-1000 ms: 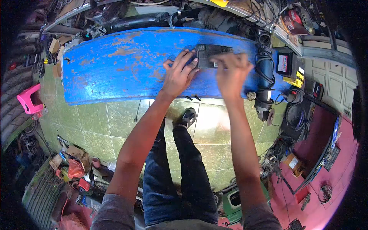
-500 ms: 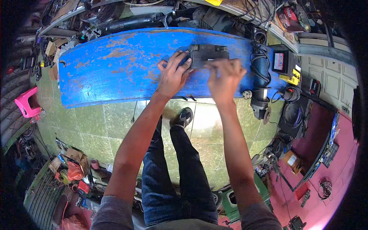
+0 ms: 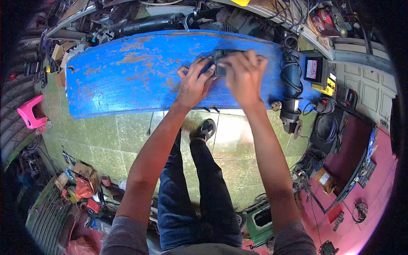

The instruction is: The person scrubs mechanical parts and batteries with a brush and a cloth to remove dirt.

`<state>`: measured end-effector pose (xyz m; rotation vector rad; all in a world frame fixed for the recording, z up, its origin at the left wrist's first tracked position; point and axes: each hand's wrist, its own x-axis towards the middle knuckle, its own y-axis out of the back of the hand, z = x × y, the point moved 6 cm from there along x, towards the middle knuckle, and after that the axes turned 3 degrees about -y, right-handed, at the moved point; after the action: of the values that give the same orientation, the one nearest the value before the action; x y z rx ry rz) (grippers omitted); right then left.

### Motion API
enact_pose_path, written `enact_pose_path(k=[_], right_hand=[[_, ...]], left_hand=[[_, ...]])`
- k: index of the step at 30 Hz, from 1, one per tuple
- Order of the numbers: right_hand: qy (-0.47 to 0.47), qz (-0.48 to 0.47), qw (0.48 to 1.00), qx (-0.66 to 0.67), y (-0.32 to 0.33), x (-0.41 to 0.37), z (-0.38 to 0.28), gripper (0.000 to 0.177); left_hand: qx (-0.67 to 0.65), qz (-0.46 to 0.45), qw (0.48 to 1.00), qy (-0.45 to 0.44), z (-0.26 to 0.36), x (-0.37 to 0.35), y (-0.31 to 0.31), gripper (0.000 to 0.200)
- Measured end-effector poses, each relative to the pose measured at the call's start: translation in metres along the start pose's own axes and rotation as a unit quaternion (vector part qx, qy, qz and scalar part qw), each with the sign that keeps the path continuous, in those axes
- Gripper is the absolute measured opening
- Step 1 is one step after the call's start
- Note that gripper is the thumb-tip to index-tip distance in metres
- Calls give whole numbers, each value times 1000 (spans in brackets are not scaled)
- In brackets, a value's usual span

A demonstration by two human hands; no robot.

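The dark block (image 3: 221,70) lies flat on the blue worktop (image 3: 140,85), right of the middle and between the two hands; it is boxy and near-black to dark grey, with a flat upper face, straight edges and a small raised fitting at its far left corner; much of its right part is covered by a hand, so the markings there cannot be read.

The left hand (image 3: 194,83) meets the block's left end, fingers bent and a little parted, thumb on the near side; I cannot tell whether this grip clamps the block or only leans on it; the right hand (image 3: 245,78) is over the block's right part, fingers curled and blurred; I cannot tell whether its grip is pinching anything.

The worktop's blue paint is scuffed, with brown patches showing through; to the right of the hands lie a looped black cable (image 3: 291,72) and an angle grinder (image 3: 290,117) hanging over the near edge; further right is a black battery (image 3: 313,70) with a red and white label, just beside a yellow box (image 3: 328,87).

Greenish floor tiles (image 3: 140,134) spread below; a pink stool (image 3: 30,114) stands off to the left.
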<state>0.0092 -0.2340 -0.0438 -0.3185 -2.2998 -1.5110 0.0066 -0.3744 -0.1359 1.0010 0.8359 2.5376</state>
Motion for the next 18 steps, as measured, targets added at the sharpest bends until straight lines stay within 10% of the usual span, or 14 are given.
enact_pose_path(k=[18], right_hand=[[-93, 38, 993, -56, 15, -24, 5, 11]], left_hand=[[35, -11, 999, -21, 2, 0, 0, 58]])
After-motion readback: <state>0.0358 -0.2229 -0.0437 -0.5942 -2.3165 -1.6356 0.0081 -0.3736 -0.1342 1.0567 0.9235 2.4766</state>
